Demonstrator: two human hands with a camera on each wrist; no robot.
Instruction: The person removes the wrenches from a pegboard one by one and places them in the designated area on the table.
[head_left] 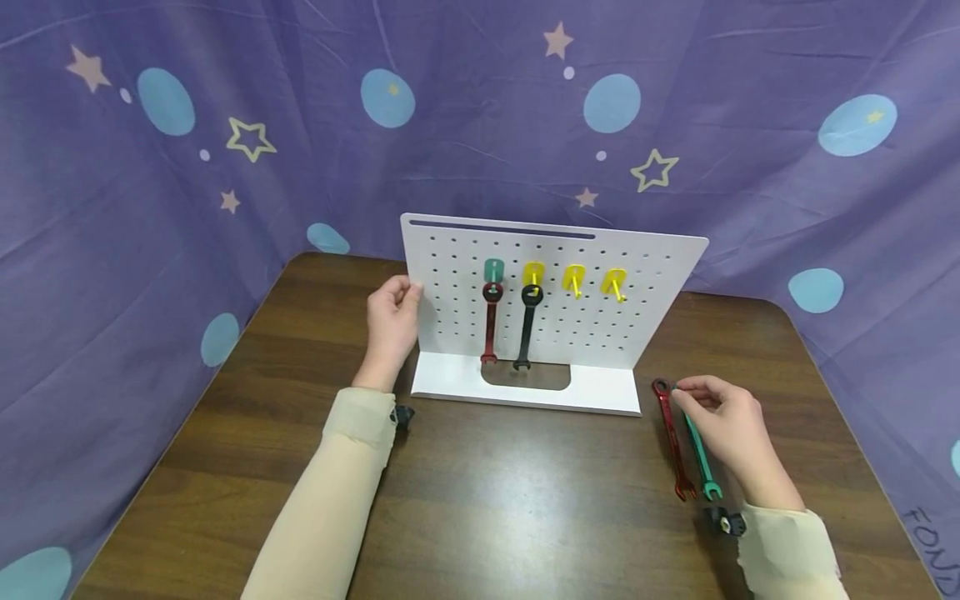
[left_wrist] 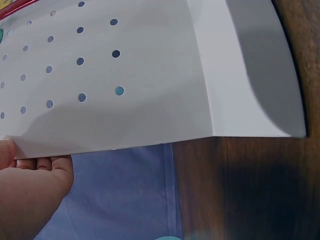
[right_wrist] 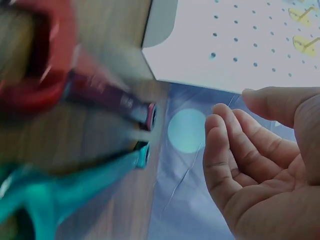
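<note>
My left hand (head_left: 393,317) grips the left edge of a white pegboard (head_left: 457,333), thumb in front and fingers behind, as the left wrist view shows. A red wrench (head_left: 491,325) hangs from a green hook (head_left: 493,270) on the board. Beside it a black wrench (head_left: 528,325) hangs from a yellow hook (head_left: 533,273). On the table at right lie a second red wrench (head_left: 672,437) and a green wrench (head_left: 702,454), side by side. Over the green wrench's upper end is my right hand (head_left: 723,421). In the right wrist view its loosely bent fingers (right_wrist: 220,160) and thumb stand apart, holding nothing.
Two more yellow hooks (head_left: 573,280) carry nothing. The board's base (head_left: 600,392) with its cutout rests on the wooden table (head_left: 480,492). A purple patterned curtain (head_left: 480,150) hangs behind and along the sides. Small black devices (head_left: 725,522) sit at both wrists.
</note>
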